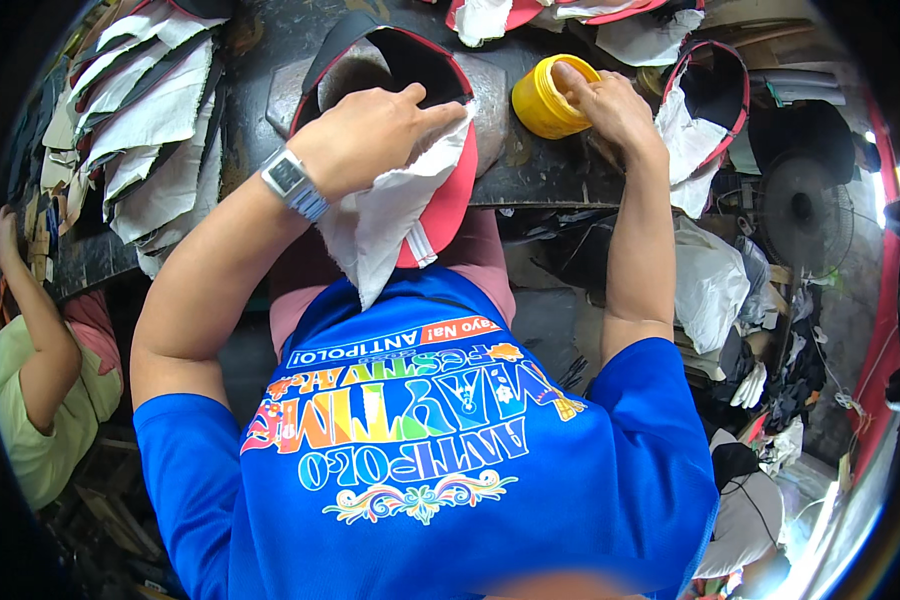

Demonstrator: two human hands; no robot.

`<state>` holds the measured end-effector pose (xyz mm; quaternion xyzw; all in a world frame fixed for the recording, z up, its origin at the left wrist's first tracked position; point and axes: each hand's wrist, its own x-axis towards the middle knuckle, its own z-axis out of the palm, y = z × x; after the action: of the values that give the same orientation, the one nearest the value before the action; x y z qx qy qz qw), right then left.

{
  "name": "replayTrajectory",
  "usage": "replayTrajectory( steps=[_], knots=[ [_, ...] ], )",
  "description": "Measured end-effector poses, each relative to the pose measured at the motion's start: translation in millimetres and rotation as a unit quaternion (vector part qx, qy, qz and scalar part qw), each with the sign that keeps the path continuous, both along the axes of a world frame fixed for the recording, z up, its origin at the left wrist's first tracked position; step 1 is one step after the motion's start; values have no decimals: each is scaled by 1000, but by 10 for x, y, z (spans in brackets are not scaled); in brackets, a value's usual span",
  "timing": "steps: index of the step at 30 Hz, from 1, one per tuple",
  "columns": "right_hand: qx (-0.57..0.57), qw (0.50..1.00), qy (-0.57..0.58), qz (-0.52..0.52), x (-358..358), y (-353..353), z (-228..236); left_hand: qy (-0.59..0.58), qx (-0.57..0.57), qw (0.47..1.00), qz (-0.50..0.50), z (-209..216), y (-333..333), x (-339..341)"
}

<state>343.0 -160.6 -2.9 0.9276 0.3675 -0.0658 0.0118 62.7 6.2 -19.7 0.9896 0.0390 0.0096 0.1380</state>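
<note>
My left hand [385, 140], with a metal watch at the wrist, lies over the opening of a black and red fabric piece [454, 200] shaped like a shoe upper. Its fingers grip the piece near its edge, some of them hidden inside. Loose white lining cloth [365, 235] hangs from the piece towards my lap. At the right, my right hand [615, 108] reaches into the mouth of a round yellow plastic jar [544, 108]. The fingertips are partly hidden inside the jar, so their grip does not show.
Stacked pieces with white lining [155, 130] lie on the dark worktable [560, 178] at the left. A similar red-edged piece [722, 88] is beyond my right hand. A fan [800, 207] and plastic bags [708, 280] are at the right. Another person [45, 400] sits at the left.
</note>
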Motion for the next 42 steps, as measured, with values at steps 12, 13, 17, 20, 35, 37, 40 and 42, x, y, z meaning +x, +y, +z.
replayTrajectory(
  steps=[12, 13, 17, 20, 35, 37, 40, 42],
  knots=[
    [42, 996, 63, -52, -643, -480, 331, -19, -1, 1000, -10, -250, 159, 177],
    [120, 985, 117, -45, -784, -521, 316, -12, -1, 1000, -7, -266, 161, 171],
    [447, 825, 314, 144, -1312, -366, -70, -23, 3, 1000, -16, -304, 207, 199],
    [434, 809, 214, 334, -1415, -98, -407, -14, -18, 1000, 4, -311, 225, 208],
    [540, 808, 83, 220, -1590, -177, -594, 7, -67, 998, 14, -203, 175, 130],
    [608, 746, 73, 262, -1644, -184, -570, 9, -78, 997, 12, -188, 175, 125],
    [603, 701, 205, 319, -1745, -128, -606, 3, -98, 995, 11, -169, 174, 126],
    [498, 799, 230, 245, -1783, -82, -681, 1, -104, 994, 15, -157, 183, 114]
  ],
)
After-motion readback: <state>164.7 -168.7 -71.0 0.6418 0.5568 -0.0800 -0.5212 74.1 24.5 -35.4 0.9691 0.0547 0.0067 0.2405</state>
